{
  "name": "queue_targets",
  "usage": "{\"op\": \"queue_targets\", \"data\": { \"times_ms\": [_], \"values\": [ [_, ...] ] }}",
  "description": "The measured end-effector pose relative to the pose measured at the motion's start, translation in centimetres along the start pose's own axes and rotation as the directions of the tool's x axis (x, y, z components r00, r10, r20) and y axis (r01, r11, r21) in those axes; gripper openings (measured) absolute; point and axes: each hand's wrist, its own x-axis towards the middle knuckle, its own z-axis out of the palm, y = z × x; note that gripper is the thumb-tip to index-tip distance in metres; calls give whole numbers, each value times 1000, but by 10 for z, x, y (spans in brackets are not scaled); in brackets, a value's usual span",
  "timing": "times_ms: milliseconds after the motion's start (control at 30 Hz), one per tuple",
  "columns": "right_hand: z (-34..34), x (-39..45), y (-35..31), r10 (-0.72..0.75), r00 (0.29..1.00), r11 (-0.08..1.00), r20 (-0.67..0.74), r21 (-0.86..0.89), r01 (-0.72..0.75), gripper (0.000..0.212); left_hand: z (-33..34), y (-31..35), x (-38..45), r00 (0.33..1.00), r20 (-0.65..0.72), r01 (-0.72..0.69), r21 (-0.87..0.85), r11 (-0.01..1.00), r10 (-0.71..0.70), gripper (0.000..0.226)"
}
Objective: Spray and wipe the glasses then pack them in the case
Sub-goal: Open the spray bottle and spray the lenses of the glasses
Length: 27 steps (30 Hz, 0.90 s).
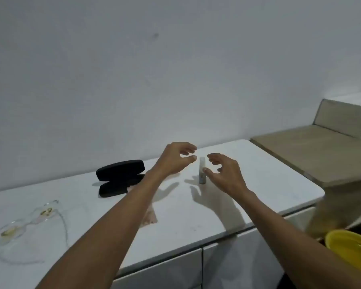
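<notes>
Left hand (pixel 173 159) and right hand (pixel 223 174) flanking upright spray bottle (pixel 202 171) on surface (pixel 196 215), fingers loosely spread, grasping nothing, case (pixel 120 177) open nearby

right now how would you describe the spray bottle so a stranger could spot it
On the white countertop, look right of the open black glasses case, between the left hand and right hand. The spray bottle is the one small upright cylinder with a pale cap.

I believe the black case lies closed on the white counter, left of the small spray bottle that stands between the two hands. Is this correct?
Not quite: the black case is open, its lid raised behind the lower half, as the head view shows. The rest holds: it lies on the white counter, left of the small spray bottle standing between the left hand and right hand.
</notes>
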Motion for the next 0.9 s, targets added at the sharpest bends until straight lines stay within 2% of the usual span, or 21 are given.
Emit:
{"op": "queue_targets", "data": {
  "times_ms": [200, 400, 767, 900],
  "values": [
    [8, -8, 5, 44, 998, 996, 48, 74, -47, 46, 20, 4, -10, 1000, 19, 21, -127, 992, -19, 30],
    [15, -8, 9, 57, 994, 981, 88, 181, -72, 15, 33, 2, -4, 999, 22, 31, -171, 985, -28, 26],
    [22, -4, 16, 107, 988, 975, 107, 185, -126, 23, 39, 8, 4, 994, -64, 63, -338, 939, -90, 21],
    [23, -2, 16, 109, 988, 978, 110, 166, -126, 22, 32, 8, 2, 975, -136, 98, -444, 891, -175, 20]
  ]
}}
